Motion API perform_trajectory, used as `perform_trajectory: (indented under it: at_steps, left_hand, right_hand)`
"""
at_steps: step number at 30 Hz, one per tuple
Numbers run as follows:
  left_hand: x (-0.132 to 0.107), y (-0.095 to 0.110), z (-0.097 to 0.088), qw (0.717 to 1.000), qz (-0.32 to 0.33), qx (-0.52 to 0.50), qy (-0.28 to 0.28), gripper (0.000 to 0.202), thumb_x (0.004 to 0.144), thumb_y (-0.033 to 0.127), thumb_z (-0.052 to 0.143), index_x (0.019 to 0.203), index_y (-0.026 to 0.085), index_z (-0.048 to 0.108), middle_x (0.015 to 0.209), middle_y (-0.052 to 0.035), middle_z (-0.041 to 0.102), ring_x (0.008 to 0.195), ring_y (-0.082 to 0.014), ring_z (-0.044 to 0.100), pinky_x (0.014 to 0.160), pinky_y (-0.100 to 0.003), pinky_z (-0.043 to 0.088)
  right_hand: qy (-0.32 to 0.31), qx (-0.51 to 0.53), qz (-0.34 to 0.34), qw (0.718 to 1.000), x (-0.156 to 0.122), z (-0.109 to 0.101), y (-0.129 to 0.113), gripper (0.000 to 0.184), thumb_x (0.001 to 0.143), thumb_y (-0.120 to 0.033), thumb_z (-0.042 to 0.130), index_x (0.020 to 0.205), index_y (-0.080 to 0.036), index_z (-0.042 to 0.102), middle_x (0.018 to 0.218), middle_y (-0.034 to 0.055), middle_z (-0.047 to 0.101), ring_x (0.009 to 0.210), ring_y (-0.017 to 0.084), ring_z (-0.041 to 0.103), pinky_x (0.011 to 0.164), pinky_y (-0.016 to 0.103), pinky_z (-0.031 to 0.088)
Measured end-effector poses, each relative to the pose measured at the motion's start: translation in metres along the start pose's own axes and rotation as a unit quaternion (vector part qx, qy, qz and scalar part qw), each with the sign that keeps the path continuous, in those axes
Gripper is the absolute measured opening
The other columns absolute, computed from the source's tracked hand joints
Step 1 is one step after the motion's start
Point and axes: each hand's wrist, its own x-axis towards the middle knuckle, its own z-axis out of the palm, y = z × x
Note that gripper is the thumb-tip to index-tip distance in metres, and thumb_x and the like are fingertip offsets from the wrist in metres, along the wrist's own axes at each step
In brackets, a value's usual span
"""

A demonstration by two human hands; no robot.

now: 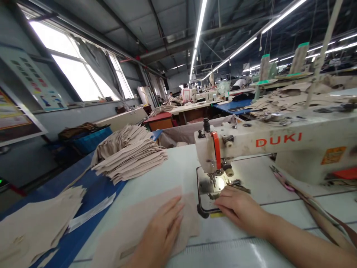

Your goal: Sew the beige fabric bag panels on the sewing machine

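My left hand lies with its fingers stretched out on a beige fabric piece, which looks blurred on the pale tabletop left of the sewing machine. Beside the needle plate, my right hand has thumb and fingers drawn together. Whatever is between those fingertips, if anything, is too small or hidden to make out. The lit needle area is just ahead of the right fingers. No fabric shows under the presser foot.
A tall stack of beige fabric pieces stands at the back left. More cut pieces and a white strip lie on the blue surface at left. Pink-handled scissors and fabric straps lie at right, under the machine arm.
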Motion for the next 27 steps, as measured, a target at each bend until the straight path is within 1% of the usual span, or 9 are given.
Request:
perform_trajectory:
  at_steps: [2, 5, 7, 9, 13, 17, 22, 24, 27]
  left_hand:
    - [0.003, -0.004, 0.004, 0.999, 0.014, 0.037, -0.027, 0.044, 0.097, 0.038, 0.046, 0.138, 0.023, 0.056, 0.144, -0.0081, 0.053, 0.13, -0.0269, 0.053, 0.106, -0.046, 0.046]
    - [0.01, 0.002, 0.015, 0.992, 0.041, 0.074, -0.093, 0.053, 0.096, 0.044, 0.048, 0.145, 0.024, 0.046, 0.149, -0.0091, 0.045, 0.135, -0.0297, 0.047, 0.107, -0.051, 0.044]
    - [0.017, 0.01, 0.021, 0.989, 0.044, 0.085, -0.11, 0.054, 0.097, 0.045, 0.045, 0.147, 0.024, 0.044, 0.151, -0.0097, 0.042, 0.137, -0.0307, 0.044, 0.107, -0.053, 0.043]
    - [0.025, 0.016, 0.025, 0.989, 0.048, 0.088, -0.108, 0.055, 0.097, 0.046, 0.045, 0.146, 0.022, 0.045, 0.151, -0.0108, 0.042, 0.137, -0.0318, 0.044, 0.106, -0.054, 0.044]
    - [0.037, 0.015, 0.032, 0.99, 0.076, 0.085, -0.085, 0.055, 0.095, 0.045, 0.048, 0.145, 0.022, 0.046, 0.151, -0.0111, 0.043, 0.136, -0.032, 0.046, 0.105, -0.053, 0.045]
    - [0.04, 0.015, 0.033, 0.991, 0.089, 0.078, -0.067, 0.054, 0.094, 0.044, 0.053, 0.143, 0.023, 0.048, 0.149, -0.0115, 0.046, 0.133, -0.032, 0.049, 0.103, -0.053, 0.046]
    - [0.028, 0.02, 0.017, 0.995, 0.089, 0.039, 0.003, 0.047, 0.093, 0.036, 0.057, 0.137, 0.023, 0.054, 0.149, -0.0102, 0.048, 0.136, -0.0287, 0.046, 0.108, -0.054, 0.042]
    - [0.018, 0.006, 0.005, 0.995, 0.086, 0.022, 0.051, 0.038, 0.095, 0.033, 0.053, 0.132, 0.023, 0.058, 0.143, -0.0086, 0.054, 0.133, -0.0241, 0.05, 0.109, -0.049, 0.043]
    - [-0.007, -0.041, -0.019, 0.992, 0.006, 0.015, 0.122, 0.034, 0.097, 0.035, 0.046, 0.121, 0.022, 0.065, 0.13, -0.0082, 0.065, 0.119, -0.0204, 0.061, 0.103, -0.039, 0.05]
  right_hand:
    - [0.003, -0.001, -0.014, 1.0, 0.001, -0.002, -0.004, 0.027, 0.099, -0.02, 0.043, 0.094, -0.018, 0.069, 0.082, 0.0067, 0.065, 0.081, 0.019, 0.056, 0.074, 0.03, 0.042]
    - [-0.001, -0.007, -0.043, 0.999, 0.004, -0.004, -0.011, 0.025, 0.098, -0.02, 0.043, 0.098, -0.017, 0.068, 0.084, 0.0067, 0.064, 0.081, 0.019, 0.054, 0.074, 0.03, 0.04]
    - [-0.022, -0.014, -0.07, 0.997, 0.005, -0.004, -0.014, 0.022, 0.096, -0.021, 0.045, 0.1, -0.017, 0.067, 0.084, 0.006, 0.063, 0.08, 0.019, 0.052, 0.073, 0.03, 0.04]
    - [-0.047, -0.029, -0.092, 0.994, 0.006, -0.003, -0.016, 0.019, 0.095, -0.023, 0.047, 0.095, -0.018, 0.066, 0.083, 0.0049, 0.063, 0.079, 0.019, 0.05, 0.073, 0.03, 0.039]
    - [-0.068, -0.063, -0.086, 0.992, 0.008, -0.001, -0.013, 0.02, 0.094, -0.024, 0.049, 0.08, -0.019, 0.063, 0.081, 0.0037, 0.06, 0.077, 0.017, 0.049, 0.071, 0.029, 0.038]
    - [-0.063, -0.053, -0.073, 0.994, 0.008, 0.0, -0.011, 0.019, 0.094, -0.022, 0.049, 0.083, -0.019, 0.064, 0.08, 0.0037, 0.059, 0.077, 0.017, 0.049, 0.071, 0.029, 0.037]
    - [-0.061, -0.002, -0.052, 0.997, 0.002, 0.001, -0.014, 0.025, 0.097, -0.017, 0.043, 0.085, -0.019, 0.064, 0.081, 0.0047, 0.059, 0.08, 0.017, 0.051, 0.07, 0.029, 0.037]
    - [-0.067, 0.018, -0.04, 0.997, -0.001, 0.0, -0.012, 0.028, 0.1, -0.019, 0.039, 0.091, -0.019, 0.066, 0.082, 0.0052, 0.06, 0.08, 0.018, 0.053, 0.07, 0.029, 0.038]
    - [-0.06, 0.022, -0.047, 0.997, -0.004, 0.001, -0.007, 0.028, 0.101, -0.02, 0.038, 0.096, -0.019, 0.065, 0.084, 0.0065, 0.06, 0.08, 0.018, 0.056, 0.069, 0.03, 0.042]
